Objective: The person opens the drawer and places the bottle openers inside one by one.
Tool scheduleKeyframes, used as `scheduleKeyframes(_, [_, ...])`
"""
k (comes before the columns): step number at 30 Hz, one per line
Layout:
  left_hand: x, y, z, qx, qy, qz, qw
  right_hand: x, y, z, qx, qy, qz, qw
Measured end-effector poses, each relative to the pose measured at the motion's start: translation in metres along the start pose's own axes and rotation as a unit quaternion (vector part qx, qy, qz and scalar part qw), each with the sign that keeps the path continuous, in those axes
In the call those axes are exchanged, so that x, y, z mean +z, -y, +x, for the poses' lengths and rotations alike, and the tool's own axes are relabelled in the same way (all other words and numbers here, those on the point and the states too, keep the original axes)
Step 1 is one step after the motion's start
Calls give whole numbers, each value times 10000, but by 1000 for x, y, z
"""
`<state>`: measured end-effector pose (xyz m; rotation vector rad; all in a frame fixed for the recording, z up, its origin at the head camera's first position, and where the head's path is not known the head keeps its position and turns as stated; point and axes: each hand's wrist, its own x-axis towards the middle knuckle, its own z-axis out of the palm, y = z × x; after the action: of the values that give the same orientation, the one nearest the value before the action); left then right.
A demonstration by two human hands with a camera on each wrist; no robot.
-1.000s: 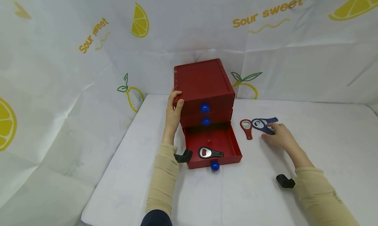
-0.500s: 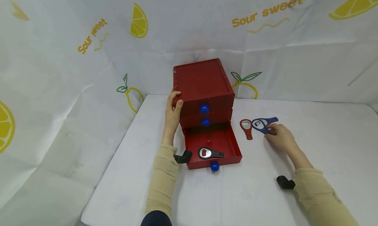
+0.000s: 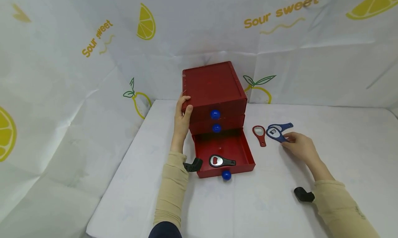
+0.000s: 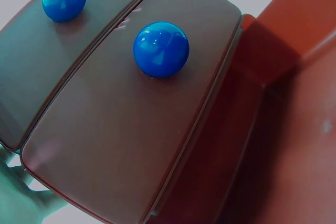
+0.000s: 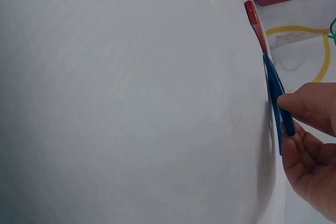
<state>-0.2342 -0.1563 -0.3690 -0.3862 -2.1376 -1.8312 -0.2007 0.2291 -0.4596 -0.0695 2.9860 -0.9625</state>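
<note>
A red drawer cabinet with blue round knobs stands near the back wall, its bottom drawer pulled out. In that drawer lies a black bottle opener. My left hand grips the cabinet's left front corner, fingers over the top edge and thumb at the front. To the right, my right hand pinches the handle end of a blue bottle opener between thumb and fingers, its head tilted low over the table. Behind it lies a second blue bottle opener, partly covered. A red bottle opener lies just left of them.
The white-covered table runs up to a white sheet wall printed with lemons and lettering. The open drawer juts out toward me, its blue knob in front. Black wrist-worn pieces show at both sleeves.
My right hand has closed on the blue bottle opener's handle and shifted slightly right, lifting and drawing the opener along. The left hand and cabinet have stayed put.
</note>
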Motion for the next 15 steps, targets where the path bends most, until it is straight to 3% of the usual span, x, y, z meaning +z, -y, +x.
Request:
scheduleKeyframes(8, [1, 0, -1, -31, 26, -41, 10000, -5, 4, -9, 26, -222, 85, 9997])
scheduleKeyframes(15, [0, -1, -2, -66, 20, -55, 10000, -8, 11, -15, -187, -501, 118, 9985])
